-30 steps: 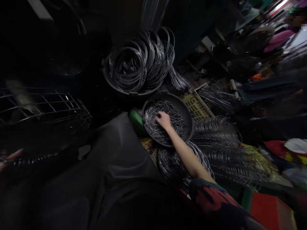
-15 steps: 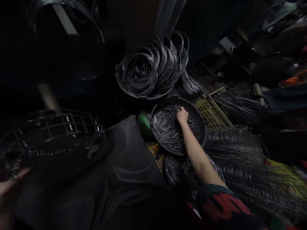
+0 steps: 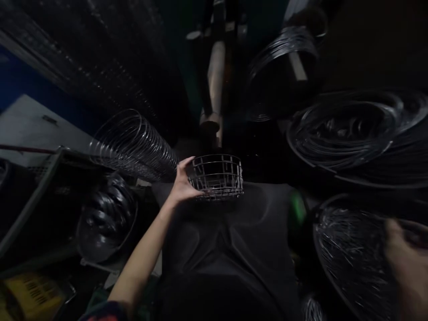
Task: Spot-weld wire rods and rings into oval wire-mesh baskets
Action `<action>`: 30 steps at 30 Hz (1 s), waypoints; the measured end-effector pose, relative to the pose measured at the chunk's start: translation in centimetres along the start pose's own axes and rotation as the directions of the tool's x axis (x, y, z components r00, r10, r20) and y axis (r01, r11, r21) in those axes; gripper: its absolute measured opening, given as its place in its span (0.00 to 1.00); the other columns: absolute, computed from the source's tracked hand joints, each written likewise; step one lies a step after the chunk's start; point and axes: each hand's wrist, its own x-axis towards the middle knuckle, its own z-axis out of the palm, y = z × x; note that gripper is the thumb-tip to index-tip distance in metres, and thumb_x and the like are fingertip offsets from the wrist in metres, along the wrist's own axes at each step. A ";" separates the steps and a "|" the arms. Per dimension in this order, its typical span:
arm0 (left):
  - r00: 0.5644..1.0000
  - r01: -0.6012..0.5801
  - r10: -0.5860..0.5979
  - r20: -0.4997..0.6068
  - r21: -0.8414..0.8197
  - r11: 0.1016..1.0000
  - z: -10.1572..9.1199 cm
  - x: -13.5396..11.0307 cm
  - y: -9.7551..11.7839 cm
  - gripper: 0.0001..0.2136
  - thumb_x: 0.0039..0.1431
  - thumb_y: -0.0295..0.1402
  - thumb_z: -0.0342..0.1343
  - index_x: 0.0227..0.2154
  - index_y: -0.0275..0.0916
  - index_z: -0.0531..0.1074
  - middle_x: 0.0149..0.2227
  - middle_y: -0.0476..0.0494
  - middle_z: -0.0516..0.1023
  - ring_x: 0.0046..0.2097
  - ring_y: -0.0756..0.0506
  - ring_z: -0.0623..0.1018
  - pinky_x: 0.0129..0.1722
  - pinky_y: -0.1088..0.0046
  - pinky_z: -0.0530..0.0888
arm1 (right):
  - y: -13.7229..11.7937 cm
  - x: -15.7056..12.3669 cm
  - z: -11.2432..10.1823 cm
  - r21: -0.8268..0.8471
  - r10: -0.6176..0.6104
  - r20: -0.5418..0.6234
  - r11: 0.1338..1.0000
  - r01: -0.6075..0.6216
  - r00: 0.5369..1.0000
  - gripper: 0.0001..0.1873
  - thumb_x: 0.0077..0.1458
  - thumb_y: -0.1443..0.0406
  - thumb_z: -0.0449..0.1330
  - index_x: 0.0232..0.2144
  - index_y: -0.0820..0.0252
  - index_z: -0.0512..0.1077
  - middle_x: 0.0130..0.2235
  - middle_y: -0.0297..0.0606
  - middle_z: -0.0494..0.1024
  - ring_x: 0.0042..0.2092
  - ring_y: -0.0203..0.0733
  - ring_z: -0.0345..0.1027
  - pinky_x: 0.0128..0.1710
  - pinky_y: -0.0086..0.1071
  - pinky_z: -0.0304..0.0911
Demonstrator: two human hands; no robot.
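Note:
My left hand [image 3: 183, 183] grips the near-left side of a round wire basket [image 3: 217, 189], its thumb stretched along the bottom and its fingers at the upper rim. The basket sits just beyond the dark apron over my lap, under a machine's pale cylindrical arm [image 3: 216, 76]. At the right edge my right hand [image 3: 401, 254] is smeared by motion above a dark basin [image 3: 317, 240] of short cut wires [image 3: 351, 236]. Whether those fingers hold any wire cannot be made out.
Stacked wire rings [image 3: 140, 145] stand left of the basket. A large bowl of coiled wire [image 3: 347, 147] lies at the right, with another hanging wire coil [image 3: 284, 49] behind. On the left are a container of dark shiny pieces [image 3: 107, 218] and a yellow crate [image 3: 33, 294].
The view has swung left, bringing the basket and my left hand to the middle. My right hand, earlier reaching into the short wires, now shows blurred at the right edge.

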 end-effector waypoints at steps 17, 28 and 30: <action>0.954 -0.181 0.127 0.271 0.185 0.966 0.7 1.4 2.9 0.35 0.38 0.44 0.70 0.52 0.44 0.68 0.55 0.37 0.54 0.58 0.34 0.59 0.60 0.47 0.59 | -13.1 -9.1 -1.2 0.072 -0.521 0.205 0.852 0.518 0.829 0.13 0.56 0.58 0.58 0.38 0.56 0.78 0.38 0.38 0.82 0.39 0.43 0.76 0.39 0.33 0.68; 0.992 0.066 -0.074 0.105 0.076 0.995 -0.5 0.8 1.7 0.37 0.33 0.39 0.73 0.51 0.45 0.69 0.56 0.39 0.54 0.59 0.34 0.60 0.58 0.52 0.65 | -14.5 -8.1 0.9 -0.478 -0.787 0.302 0.364 0.799 0.539 0.21 0.57 0.68 0.55 0.53 0.52 0.71 0.49 0.34 0.77 0.34 0.40 0.77 0.28 0.29 0.67; 0.994 0.056 -0.062 0.087 0.073 0.996 -0.1 1.2 1.5 0.37 0.33 0.38 0.73 0.51 0.45 0.69 0.56 0.39 0.54 0.59 0.34 0.60 0.58 0.52 0.65 | -14.9 -7.8 0.8 -0.517 -0.784 0.300 0.345 0.783 0.543 0.23 0.57 0.68 0.54 0.54 0.53 0.70 0.49 0.33 0.76 0.32 0.39 0.76 0.26 0.29 0.65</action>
